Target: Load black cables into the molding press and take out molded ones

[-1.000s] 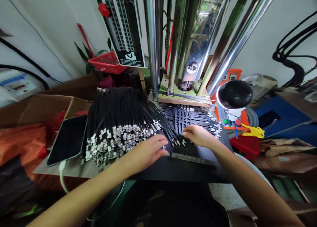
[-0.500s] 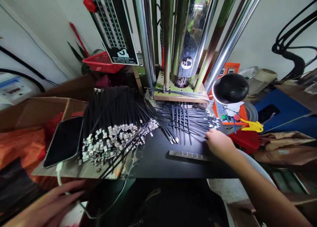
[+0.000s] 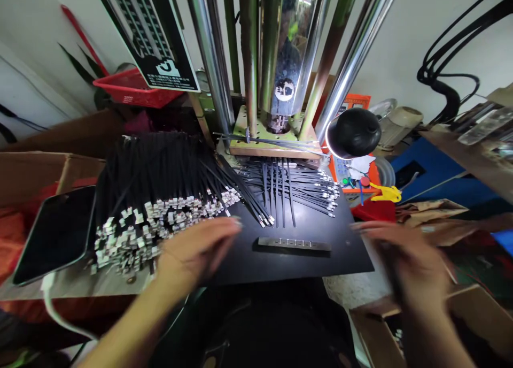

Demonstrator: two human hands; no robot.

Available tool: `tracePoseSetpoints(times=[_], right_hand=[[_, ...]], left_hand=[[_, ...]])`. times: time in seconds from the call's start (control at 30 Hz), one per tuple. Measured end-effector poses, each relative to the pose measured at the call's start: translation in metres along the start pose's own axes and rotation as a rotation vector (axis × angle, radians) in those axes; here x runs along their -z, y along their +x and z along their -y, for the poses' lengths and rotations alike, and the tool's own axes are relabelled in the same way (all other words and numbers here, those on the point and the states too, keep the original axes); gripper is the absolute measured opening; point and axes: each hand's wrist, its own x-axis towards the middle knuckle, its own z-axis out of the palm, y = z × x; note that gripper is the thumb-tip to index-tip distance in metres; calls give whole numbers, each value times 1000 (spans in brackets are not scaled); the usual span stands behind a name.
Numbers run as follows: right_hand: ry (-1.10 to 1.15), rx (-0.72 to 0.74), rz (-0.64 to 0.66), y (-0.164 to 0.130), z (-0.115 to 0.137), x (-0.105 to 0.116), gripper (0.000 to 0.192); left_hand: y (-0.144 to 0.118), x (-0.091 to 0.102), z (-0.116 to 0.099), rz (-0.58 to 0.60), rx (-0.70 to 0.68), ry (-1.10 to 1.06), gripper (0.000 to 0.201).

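Observation:
My left hand point(image 3: 196, 250) reaches over the front of the black table top, its fingers pressed together near a small pale tip. What it pinches, if anything, cannot be made out. My right hand point(image 3: 412, 261) is smeared by motion beyond the table's right edge. A dark blurred band runs beneath its fingers. Between the hands lies a slotted metal bar point(image 3: 294, 244). Behind the bar, black strap ties point(image 3: 284, 191) with metal ends lie crossed and fanned out. A thick pile of the same black ties point(image 3: 160, 170), their pale buckles facing me, lies at left.
A press with a base plate point(image 3: 276, 143) and steel columns stands at the back. A black lamp point(image 3: 355, 134) glows beside it. A phone point(image 3: 56, 234) with a white cable lies at left. An open cardboard box point(image 3: 473, 309) is at lower right, and a red basket point(image 3: 132, 87) at back left.
My left hand has risen from the lower left to over the table. My right hand has left the fanned ties and moved right, off the table. The view has shifted to the right.

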Motion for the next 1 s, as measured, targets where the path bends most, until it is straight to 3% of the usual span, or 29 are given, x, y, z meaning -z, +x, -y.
tracePoseSetpoints(times=[0.03, 0.13, 0.23, 0.4, 0.63, 0.73, 0.87, 1.0], right_hand=[[199, 108, 64, -4, 12, -22, 33], [465, 63, 126, -9, 31, -77, 13], [511, -37, 137, -6, 30, -97, 8], [422, 45, 220, -2, 26, -96, 9], [190, 324, 229, -3, 38, -99, 24], [307, 214, 213, -3, 31, -94, 19], [484, 53, 100, -4, 15, -91, 9], [437, 121, 127, -7, 13, -96, 9]], left_hand=[[12, -25, 0, 40, -81, -57, 23], [34, -88, -4, 193, -182, -180, 21], [41, -114, -7, 260, -91, -190, 21], [48, -107, -16, 358, -63, -56, 22], [54, -106, -30, 507, -111, 195, 21], [47, -104, -20, 408, -144, 21, 28], [38, -104, -6, 229, -51, -223, 26], [40, -102, -9, 283, 70, -189, 22]])
